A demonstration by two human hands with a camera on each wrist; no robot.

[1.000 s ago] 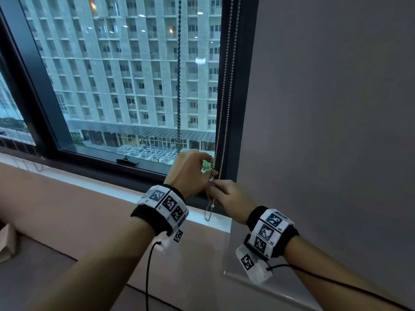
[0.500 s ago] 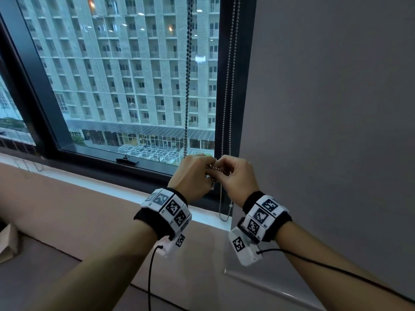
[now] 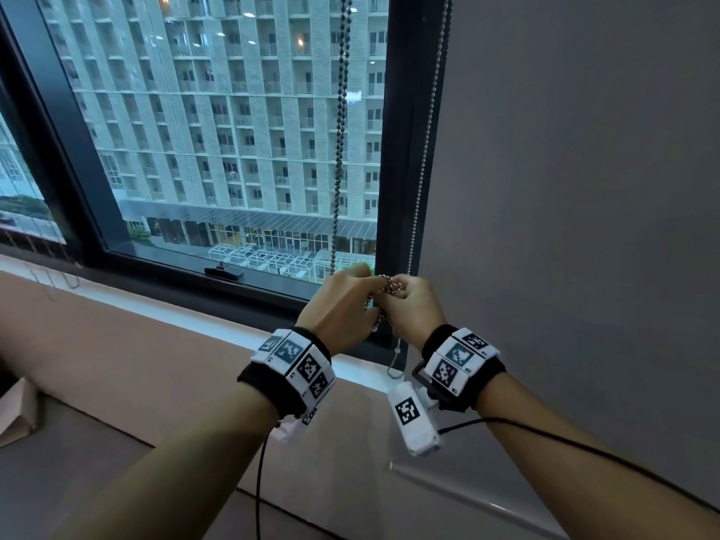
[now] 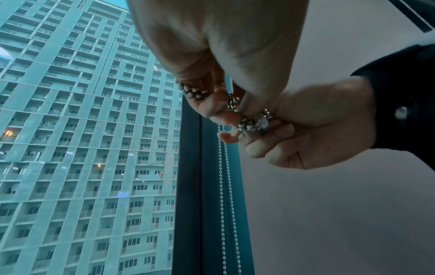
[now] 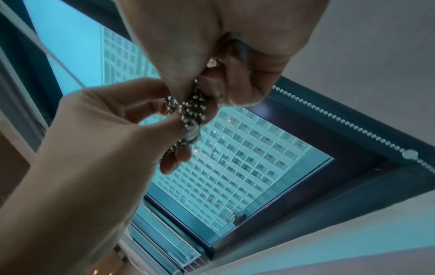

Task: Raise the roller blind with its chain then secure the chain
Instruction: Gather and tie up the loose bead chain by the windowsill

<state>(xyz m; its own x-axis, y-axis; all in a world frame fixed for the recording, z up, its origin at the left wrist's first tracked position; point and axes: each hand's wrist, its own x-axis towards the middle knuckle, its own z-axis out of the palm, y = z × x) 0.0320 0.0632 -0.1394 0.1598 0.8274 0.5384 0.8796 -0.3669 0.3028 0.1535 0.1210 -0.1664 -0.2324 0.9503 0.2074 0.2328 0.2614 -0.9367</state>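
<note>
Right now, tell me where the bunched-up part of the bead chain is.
In the head view the bunched bead chain sits low and right of centre, pinched between the left hand and right hand, just above the window sill by the dark window frame.

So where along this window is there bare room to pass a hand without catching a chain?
Free: the wide glass between the left window frame and the dark chain, and the white sill below it. Crowded: the right corner, where the left hand and right hand pinch bunched chain beside the white chain.
</note>
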